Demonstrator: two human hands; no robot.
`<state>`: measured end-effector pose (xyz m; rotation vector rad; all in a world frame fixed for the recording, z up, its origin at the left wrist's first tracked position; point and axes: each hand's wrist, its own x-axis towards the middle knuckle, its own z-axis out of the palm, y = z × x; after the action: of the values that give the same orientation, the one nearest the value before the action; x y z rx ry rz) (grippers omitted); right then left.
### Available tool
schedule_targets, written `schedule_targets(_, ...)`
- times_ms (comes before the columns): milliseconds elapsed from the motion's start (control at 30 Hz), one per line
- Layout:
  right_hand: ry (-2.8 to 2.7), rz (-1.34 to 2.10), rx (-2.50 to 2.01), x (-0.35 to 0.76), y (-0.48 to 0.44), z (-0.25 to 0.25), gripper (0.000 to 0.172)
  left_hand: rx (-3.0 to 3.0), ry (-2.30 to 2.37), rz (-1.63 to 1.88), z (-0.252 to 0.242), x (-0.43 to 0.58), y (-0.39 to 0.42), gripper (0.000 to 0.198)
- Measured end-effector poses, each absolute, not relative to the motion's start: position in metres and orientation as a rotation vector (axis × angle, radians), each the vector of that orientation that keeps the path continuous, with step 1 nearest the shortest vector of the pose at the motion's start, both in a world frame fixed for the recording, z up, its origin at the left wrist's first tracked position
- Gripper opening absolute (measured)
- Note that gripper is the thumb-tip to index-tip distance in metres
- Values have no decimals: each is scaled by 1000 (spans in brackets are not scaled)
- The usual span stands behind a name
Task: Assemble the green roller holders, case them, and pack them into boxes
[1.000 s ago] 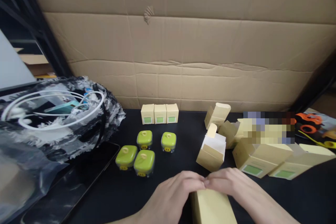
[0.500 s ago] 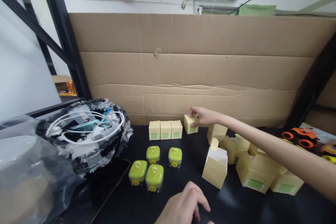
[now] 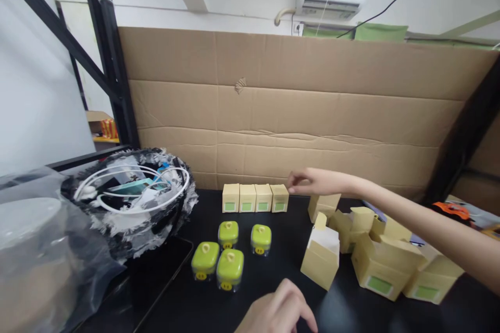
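Four small cream boxes with green labels stand side by side in a row at the back, the rightmost box [image 3: 279, 199] at its end. My right hand [image 3: 302, 181] is just right of that box, fingers loosely bent and holding nothing; whether a fingertip touches the box I cannot tell. Low in the middle, my left hand [image 3: 275, 308] hovers over or rests on the black table, fingers loosely curved, with nothing visible in it. Beyond it sit several clear containers with green lids [image 3: 230, 265]. An open-topped cream box [image 3: 321, 257] stands to its right.
More opened cream boxes [image 3: 385, 270] crowd the right side under my right forearm. A furry basket [image 3: 133, 229] with white cable and other items stands left, beside a plastic-wrapped round object [image 3: 35, 250]. A cardboard panel [image 3: 273, 114] closes off the back. An orange toy vehicle [image 3: 453, 210] is far right.
The box that my right hand held has moved left against the other three. My right hand has let go of it and drawn slightly right. My left hand has shifted slightly right and down.
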<state>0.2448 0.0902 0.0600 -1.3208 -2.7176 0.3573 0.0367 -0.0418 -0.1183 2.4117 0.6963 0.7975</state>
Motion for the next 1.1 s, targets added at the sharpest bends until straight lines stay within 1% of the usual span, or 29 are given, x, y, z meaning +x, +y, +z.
schedule_targets(67,-2768,372,-1300,257,64,65,47,2359,677,891,-125,39,-39,29)
schedule_targets(167,-2776,239,-1342,266,28,51,87,2268,637,1133,-135,41,-37,54)
schedule_targets(200,-2765,130,-1358,267,17,43,96,2239,621,1203,-137,41,-36,58)
schedule_targets(233,-2752,9,-1361,267,8,34,97,2212,610,1251,-138,41,-36,60)
schedule_targets(300,-2704,-114,-1339,266,-7,19,83,2158,596,1298,-139,41,-37,62)
schedule_targets(333,-2686,-93,-1312,265,-14,15,78,2128,598,1318,-140,41,-36,63)
schedule_targets(400,-2668,102,-1243,265,-26,14,80,2070,627,1323,-143,41,-36,66)
schedule_targets(467,-2683,377,-1139,264,-35,20,82,2030,660,1286,-146,42,-35,71)
schedule_targets(533,-2686,624,-1010,262,-43,24,76,2028,663,1187,-146,43,-34,78)
schedule_targets(600,-2655,776,-903,258,-49,24,72,2055,632,1069,-139,42,-35,90)
schedule_targets(667,-2574,824,-865,257,-54,16,69,2090,611,970,-127,39,-37,97)
schedule_targets(700,-2523,817,-857,258,-55,10,66,2098,615,941,-120,38,-39,94)
schedule_targets(767,-2418,776,-841,262,-57,0,55,2142,613,977,-110,35,-41,78)
schedule_targets(833,-2378,721,-799,268,-56,-7,33,2181,588,1023,-106,33,-42,62)
schedule_targets(900,-2428,674,-792,272,-54,-9,10,2151,585,1069,-107,32,-42,52)
schedule_targets(933,-2476,676,-810,274,-53,-9,8,2116,601,1077,-109,32,-41,48)
schedule_targets(1000,-2565,707,-899,274,-52,-9,21,2061,635,1067,-112,32,-40,43)
schedule_targets(1100,-2650,689,-1045,268,-52,-15,36,2071,595,979,-114,31,-38,42)
